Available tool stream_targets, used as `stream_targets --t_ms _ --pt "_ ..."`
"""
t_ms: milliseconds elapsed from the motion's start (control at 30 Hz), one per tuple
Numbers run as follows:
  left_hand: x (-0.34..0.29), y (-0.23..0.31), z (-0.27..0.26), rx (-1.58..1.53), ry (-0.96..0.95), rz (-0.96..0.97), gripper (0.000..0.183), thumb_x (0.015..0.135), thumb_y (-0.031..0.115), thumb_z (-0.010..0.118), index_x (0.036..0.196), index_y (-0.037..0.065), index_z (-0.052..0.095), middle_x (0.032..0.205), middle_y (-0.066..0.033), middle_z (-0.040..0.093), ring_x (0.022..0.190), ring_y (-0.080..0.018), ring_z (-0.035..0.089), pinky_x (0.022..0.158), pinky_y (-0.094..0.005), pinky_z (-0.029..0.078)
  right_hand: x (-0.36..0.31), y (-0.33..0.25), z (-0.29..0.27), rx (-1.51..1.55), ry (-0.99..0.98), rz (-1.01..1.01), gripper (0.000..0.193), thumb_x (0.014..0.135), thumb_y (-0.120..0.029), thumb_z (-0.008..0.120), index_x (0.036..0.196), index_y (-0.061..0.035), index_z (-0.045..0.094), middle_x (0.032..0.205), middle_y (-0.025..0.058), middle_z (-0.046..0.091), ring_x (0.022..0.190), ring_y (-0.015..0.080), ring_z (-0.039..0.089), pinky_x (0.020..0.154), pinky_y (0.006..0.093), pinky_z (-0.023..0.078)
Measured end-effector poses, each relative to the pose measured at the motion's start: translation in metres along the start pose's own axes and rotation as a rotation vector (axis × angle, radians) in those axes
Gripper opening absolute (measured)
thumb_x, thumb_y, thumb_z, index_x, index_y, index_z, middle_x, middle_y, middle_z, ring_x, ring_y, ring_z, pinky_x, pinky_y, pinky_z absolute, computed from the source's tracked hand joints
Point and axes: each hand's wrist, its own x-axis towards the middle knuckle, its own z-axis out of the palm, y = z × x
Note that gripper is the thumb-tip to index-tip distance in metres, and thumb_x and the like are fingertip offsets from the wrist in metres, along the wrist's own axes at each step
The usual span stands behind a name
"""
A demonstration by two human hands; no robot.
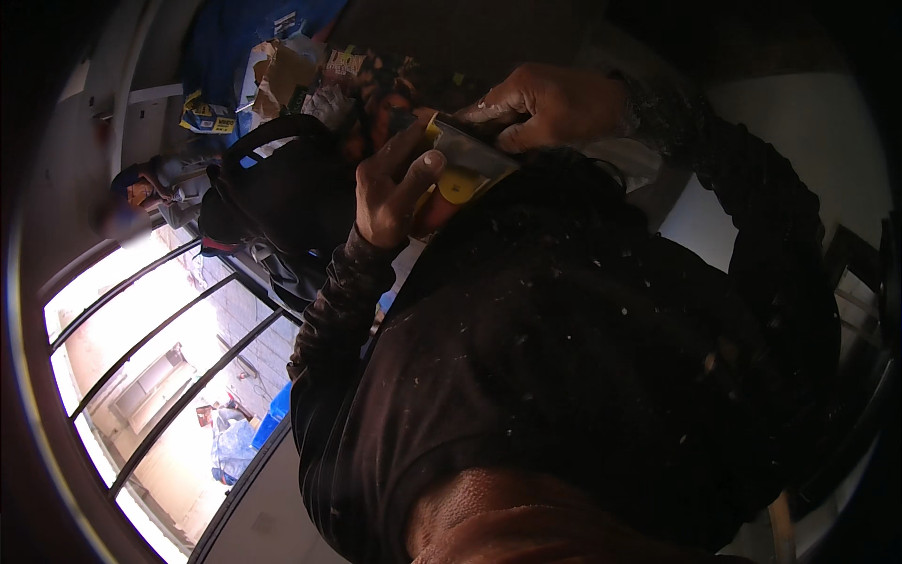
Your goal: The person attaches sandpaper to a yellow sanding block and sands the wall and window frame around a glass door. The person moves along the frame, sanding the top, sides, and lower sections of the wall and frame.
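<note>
Close to my chest, my left hand [393,193] is closed around a flat greyish thing with a yellow edge and a round yellow part [458,186]. Its thumb lies along the near side, and the kind of thing is unclear in the dim light. On the far side of it, my right hand [550,103] has its fingers curled and pressed together at the upper edge. What those fingers pinch is hidden. Pale dust marks the right hand and its dark sleeve.
A black bag [282,179] stands just left of my left hand. Beyond it lie an opened cardboard box [285,75], a yellow-and-blue packet [207,115] and blue sheeting [211,56]. A bright barred window [150,357] is at lower left.
</note>
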Motion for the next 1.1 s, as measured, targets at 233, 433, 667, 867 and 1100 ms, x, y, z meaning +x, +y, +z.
stream_targets --t_ms 233,433,667,867,1100 --pt "0.027 0.017 -0.006 -0.187 0.093 0.004 0.046 0.093 0.034 0.055 0.112 -0.006 0.063 0.099 -0.0149 0.067 0.092 -0.0163 0.062 0.084 -0.0309 0.048 0.017 -0.04 -0.045 0.081 0.042 0.005 0.053 0.087 -0.004 0.061 0.137 0.0032 0.044 0.092 0.0109 0.068 0.077 0.0106 0.062 0.071 0.025 0.052" --pt "0.025 -0.038 -0.051 -0.176 -0.011 0.026 0.04 0.095 0.028 0.054 0.111 -0.007 0.063 0.102 -0.0149 0.067 0.096 -0.016 0.062 0.088 -0.027 0.046 0.065 -0.034 -0.03 0.108 -0.217 0.228 0.048 0.09 -0.004 0.059 0.134 0.0028 0.041 0.113 0.012 0.06 0.089 0.0114 0.062 0.081 0.0279 0.054" --pt "0.05 -0.053 -0.06 0.268 0.138 0.528 0.034 0.079 -0.006 0.06 0.112 -0.001 0.062 0.103 -0.0197 0.065 0.092 -0.0341 0.066 0.073 -0.0362 0.053 0.078 -0.038 -0.06 0.253 -0.09 0.104 0.053 0.084 -0.011 0.067 0.132 -0.0002 0.047 0.102 0.0089 0.066 0.084 0.0137 0.065 0.07 0.0264 0.055" --pt "0.047 -0.05 0.018 -0.465 0.22 0.169 0.03 0.093 0.012 0.055 0.119 -0.003 0.059 0.108 -0.0141 0.065 0.097 -0.0228 0.064 0.084 -0.032 0.049 0.084 -0.074 -0.1 0.054 -0.459 0.38 0.057 0.085 -0.005 0.067 0.136 0.0024 0.043 0.103 0.0128 0.068 0.089 0.0137 0.065 0.076 0.0291 0.055" --pt "0.012 -0.022 0.051 -1.139 0.297 -0.083 0.039 0.099 0.019 0.055 0.127 -0.007 0.054 0.116 -0.0116 0.063 0.102 -0.0158 0.061 0.09 -0.0284 0.048 0.077 -0.049 -0.084 -0.173 -0.418 0.294 0.044 0.087 -0.019 0.069 0.126 -0.0003 0.057 0.103 0.0075 0.068 0.091 0.0111 0.064 0.082 0.0275 0.052"
